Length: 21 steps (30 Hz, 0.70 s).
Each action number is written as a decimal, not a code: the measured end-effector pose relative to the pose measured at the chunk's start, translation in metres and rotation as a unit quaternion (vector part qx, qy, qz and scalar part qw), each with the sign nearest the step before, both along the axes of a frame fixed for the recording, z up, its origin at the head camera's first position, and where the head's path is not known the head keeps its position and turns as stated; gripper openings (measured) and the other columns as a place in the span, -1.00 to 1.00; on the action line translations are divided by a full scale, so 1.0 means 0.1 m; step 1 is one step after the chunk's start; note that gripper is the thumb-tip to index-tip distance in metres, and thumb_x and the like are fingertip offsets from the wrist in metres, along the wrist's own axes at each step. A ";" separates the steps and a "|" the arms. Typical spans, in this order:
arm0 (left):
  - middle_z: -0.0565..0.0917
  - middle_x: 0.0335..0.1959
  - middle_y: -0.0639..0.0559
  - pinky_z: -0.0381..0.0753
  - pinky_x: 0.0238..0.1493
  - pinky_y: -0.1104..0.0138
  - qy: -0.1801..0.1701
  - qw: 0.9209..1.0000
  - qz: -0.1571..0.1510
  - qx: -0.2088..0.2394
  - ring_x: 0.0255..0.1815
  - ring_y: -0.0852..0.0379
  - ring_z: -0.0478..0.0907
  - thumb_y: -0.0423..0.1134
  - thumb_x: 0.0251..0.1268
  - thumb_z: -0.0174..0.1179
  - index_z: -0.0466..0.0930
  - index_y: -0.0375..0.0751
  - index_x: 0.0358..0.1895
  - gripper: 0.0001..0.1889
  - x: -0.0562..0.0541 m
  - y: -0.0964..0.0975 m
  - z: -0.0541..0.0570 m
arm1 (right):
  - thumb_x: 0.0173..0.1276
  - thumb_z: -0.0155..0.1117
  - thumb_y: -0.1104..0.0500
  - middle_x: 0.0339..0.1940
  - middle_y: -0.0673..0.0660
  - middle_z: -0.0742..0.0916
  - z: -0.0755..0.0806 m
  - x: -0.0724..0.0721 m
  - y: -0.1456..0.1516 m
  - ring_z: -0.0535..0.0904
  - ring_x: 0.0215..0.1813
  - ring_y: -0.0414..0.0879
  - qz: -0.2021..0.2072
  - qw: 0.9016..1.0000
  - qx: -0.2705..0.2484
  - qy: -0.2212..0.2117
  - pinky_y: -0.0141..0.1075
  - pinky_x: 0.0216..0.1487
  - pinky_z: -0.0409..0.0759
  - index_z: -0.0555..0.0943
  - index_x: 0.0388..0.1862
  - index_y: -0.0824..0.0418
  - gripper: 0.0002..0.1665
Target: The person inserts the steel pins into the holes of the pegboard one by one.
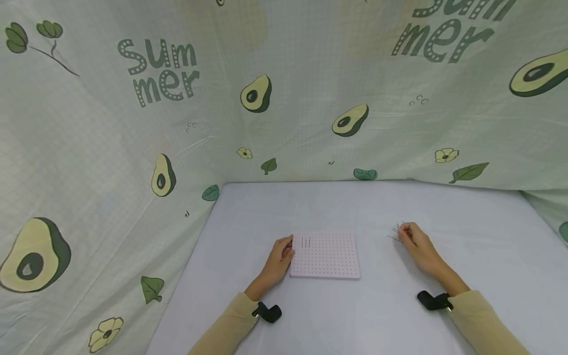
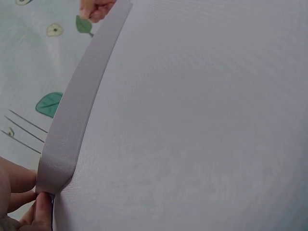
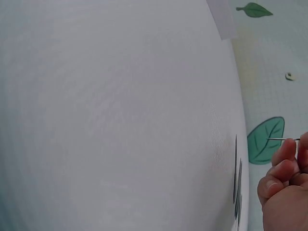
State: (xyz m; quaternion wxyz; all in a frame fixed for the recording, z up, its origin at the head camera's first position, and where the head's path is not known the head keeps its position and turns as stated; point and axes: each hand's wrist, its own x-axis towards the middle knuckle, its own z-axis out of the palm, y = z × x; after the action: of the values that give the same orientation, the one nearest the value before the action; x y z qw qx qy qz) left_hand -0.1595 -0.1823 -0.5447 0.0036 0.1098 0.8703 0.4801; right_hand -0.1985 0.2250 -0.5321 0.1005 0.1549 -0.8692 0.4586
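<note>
A pale pink pegboard [image 1: 328, 261] with rows of small holes lies on the table. Three thin metal pins [image 1: 306, 242] stand upright in its upper left part; the left wrist view also shows them above the board's edge. My left hand [image 1: 277, 259] holds the board's left edge, fingers and thumb at the corner [image 2: 53, 178]. Well to the right of the board, my right hand [image 1: 414, 244] pinches a thin metal pin [image 3: 275, 139] between thumb and finger, raised off the table. Several more pins [image 3: 238, 187] lie on the table close to this hand.
A white cloth covers the table [image 1: 328, 315]. Behind and to the left hangs a pale green curtain [image 1: 301, 148] printed with avocados and leaves. Black wrist cameras [image 1: 268, 312] sit at both sleeve cuffs.
</note>
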 end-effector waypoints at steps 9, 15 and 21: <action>0.32 0.34 -0.27 0.36 0.40 0.22 -0.002 1.000 0.001 -0.001 0.34 -0.05 0.35 -0.38 0.56 -0.02 0.17 -0.40 0.50 -0.47 0.00 -0.01 -0.03 | 0.44 0.14 0.43 -0.37 0.19 0.64 0.01 -0.06 -0.12 0.45 -0.31 -0.40 0.012 0.998 -0.045 0.030 -0.63 -0.36 0.42 0.46 -0.20 0.45 -0.95; 0.32 0.33 -0.29 0.38 0.39 0.21 0.009 1.000 -0.002 -0.010 0.33 -0.11 0.36 -0.39 0.56 -0.02 0.18 -0.42 0.49 -0.48 0.00 -0.01 -0.03 | 0.36 0.17 0.54 -0.40 0.25 0.66 0.04 -0.12 -0.25 0.55 -0.32 -0.40 0.036 0.996 -0.067 0.039 -0.66 -0.35 0.48 0.46 -0.24 0.51 -0.93; 0.32 0.33 -0.29 0.38 0.39 0.19 0.008 1.000 -0.002 -0.019 0.32 -0.11 0.36 -0.35 0.57 -0.02 0.18 -0.40 0.50 -0.48 -0.01 -0.02 -0.01 | 0.32 0.17 0.59 -0.42 0.28 0.67 0.04 -0.17 -0.37 0.57 -0.35 -0.33 0.040 0.997 -0.056 0.043 -0.63 -0.39 0.48 0.49 -0.24 0.53 -0.92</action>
State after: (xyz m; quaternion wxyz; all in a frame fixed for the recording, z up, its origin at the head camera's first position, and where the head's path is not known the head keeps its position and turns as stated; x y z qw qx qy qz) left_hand -0.1607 -0.1844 -0.5460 -0.0004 0.1155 0.8792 0.4622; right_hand -0.2153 0.1881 -0.5285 0.1279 0.2032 -0.8304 0.5027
